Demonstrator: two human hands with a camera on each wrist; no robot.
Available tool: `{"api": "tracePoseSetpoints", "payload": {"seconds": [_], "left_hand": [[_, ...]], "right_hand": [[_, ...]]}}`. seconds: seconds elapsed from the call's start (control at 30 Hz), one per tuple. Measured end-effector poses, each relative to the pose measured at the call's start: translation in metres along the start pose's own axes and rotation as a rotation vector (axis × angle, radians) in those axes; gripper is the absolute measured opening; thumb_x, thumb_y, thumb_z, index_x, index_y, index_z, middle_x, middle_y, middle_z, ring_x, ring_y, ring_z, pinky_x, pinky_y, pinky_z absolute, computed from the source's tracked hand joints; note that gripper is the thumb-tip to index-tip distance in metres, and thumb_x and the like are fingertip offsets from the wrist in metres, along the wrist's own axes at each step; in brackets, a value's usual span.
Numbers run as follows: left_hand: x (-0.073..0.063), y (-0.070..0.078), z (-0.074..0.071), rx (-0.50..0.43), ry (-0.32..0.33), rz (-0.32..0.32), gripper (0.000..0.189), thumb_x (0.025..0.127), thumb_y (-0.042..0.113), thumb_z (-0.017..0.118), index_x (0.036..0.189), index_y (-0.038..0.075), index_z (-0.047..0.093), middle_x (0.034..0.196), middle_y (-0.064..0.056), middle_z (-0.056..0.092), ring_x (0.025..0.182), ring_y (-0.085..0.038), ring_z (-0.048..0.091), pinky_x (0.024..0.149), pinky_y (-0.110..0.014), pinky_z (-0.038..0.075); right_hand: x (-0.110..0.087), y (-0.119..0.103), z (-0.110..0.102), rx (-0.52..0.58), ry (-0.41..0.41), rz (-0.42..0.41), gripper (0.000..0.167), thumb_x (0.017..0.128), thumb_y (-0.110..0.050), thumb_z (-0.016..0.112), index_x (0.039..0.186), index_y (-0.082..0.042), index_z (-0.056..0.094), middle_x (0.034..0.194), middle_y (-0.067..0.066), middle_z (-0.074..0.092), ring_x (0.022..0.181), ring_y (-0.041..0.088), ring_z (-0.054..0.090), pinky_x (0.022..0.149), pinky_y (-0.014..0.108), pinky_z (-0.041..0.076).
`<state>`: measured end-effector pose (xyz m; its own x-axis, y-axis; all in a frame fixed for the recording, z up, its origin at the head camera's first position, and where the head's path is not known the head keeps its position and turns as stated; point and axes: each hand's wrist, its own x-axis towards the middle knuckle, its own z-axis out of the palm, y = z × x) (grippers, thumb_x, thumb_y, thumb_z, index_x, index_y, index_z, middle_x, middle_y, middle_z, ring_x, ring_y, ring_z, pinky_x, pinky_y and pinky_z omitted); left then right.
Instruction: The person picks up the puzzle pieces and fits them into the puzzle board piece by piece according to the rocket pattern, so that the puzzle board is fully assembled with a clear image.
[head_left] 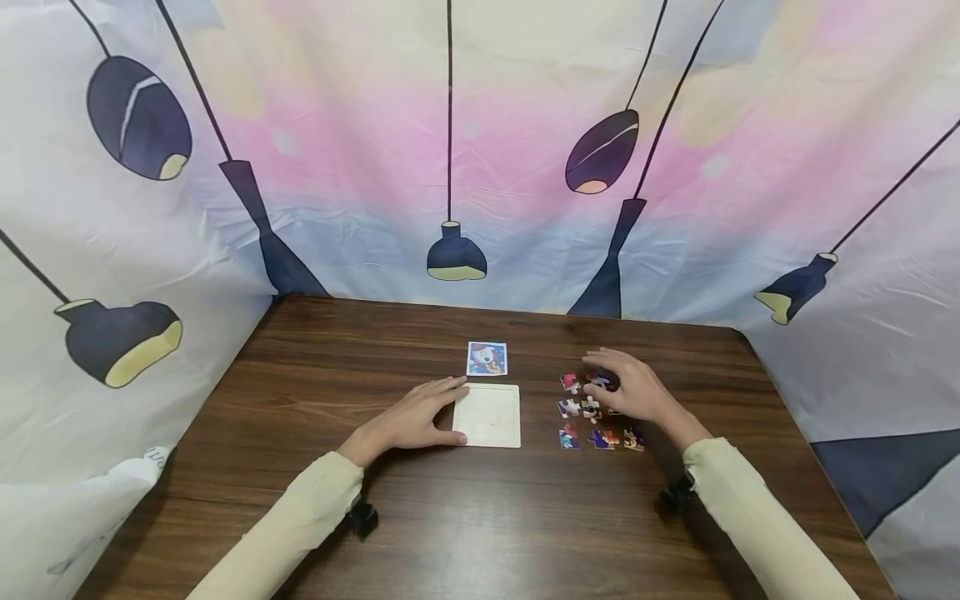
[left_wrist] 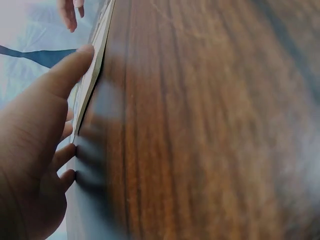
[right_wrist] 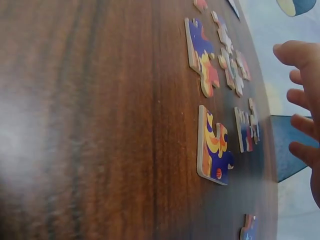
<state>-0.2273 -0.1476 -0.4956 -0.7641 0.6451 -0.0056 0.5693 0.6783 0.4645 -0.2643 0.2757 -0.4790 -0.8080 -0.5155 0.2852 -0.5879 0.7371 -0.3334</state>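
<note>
L grip unclenched, straight fingers at L edge of tray, prob. steadying it. R grip released, over puzzle pcs R of tray; rough rows presumably ease picking. Pic card just beyond tray, likely for ref.

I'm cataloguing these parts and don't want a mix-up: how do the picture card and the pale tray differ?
The picture card carries a colourful print; the tray is plain and pale. The tray is larger than the picture card. The tray has a rim around it, while the picture card looks flat. Both are roughly square and lie on the table.
</note>
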Motion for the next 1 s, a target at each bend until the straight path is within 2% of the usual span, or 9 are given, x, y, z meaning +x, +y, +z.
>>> {"api": "tracePoseSetpoints", "payload": {"seconds": [0.13, 0.47, 0.83, 1.0], "left_hand": [[0.0, -0.001, -0.002, 0.001, -0.012, -0.008, 0.09, 0.091, 0.061, 0.069, 0.158, 0.008, 0.039, 0.167, -0.007, 0.029, 0.154, -0.033, 0.025, 0.123, -0.06, 0.019], [0.001, -0.002, -0.001, 0.013, 0.008, -0.002, 0.091, 0.089, 0.06, 0.072, 0.156, 0.006, 0.042, 0.164, -0.008, 0.035, 0.153, -0.033, 0.029, 0.122, -0.06, 0.022], [0.001, -0.002, -0.001, -0.007, 0.002, -0.018, 0.092, 0.089, 0.06, 0.072, 0.158, 0.008, 0.04, 0.165, -0.008, 0.033, 0.153, -0.033, 0.027, 0.122, -0.06, 0.021], [0.001, -0.001, -0.002, -0.015, -0.006, -0.026, 0.091, 0.09, 0.06, 0.071, 0.158, 0.009, 0.039, 0.166, -0.007, 0.032, 0.154, -0.033, 0.026, 0.122, -0.06, 0.021]], "right_hand": [[0.005, 0.003, 0.003, -0.003, -0.024, -0.002, 0.053, 0.094, -0.038, 0.074, 0.138, -0.01, 0.066, 0.141, 0.018, 0.061, 0.134, 0.04, 0.053, 0.106, 0.064, 0.043], [0.015, 0.01, 0.012, 0.001, -0.076, -0.006, 0.043, 0.093, -0.032, 0.075, 0.131, -0.012, 0.071, 0.132, 0.013, 0.067, 0.122, 0.036, 0.062, 0.1, 0.059, 0.05], [0.021, 0.011, 0.017, -0.018, -0.137, 0.035, 0.04, 0.093, -0.028, 0.073, 0.131, -0.015, 0.072, 0.131, 0.014, 0.065, 0.122, 0.038, 0.058, 0.097, 0.063, 0.049], [0.024, 0.012, 0.019, -0.022, -0.155, 0.01, 0.035, 0.094, -0.03, 0.073, 0.127, -0.019, 0.075, 0.129, 0.011, 0.064, 0.119, 0.035, 0.057, 0.094, 0.062, 0.047]]}}
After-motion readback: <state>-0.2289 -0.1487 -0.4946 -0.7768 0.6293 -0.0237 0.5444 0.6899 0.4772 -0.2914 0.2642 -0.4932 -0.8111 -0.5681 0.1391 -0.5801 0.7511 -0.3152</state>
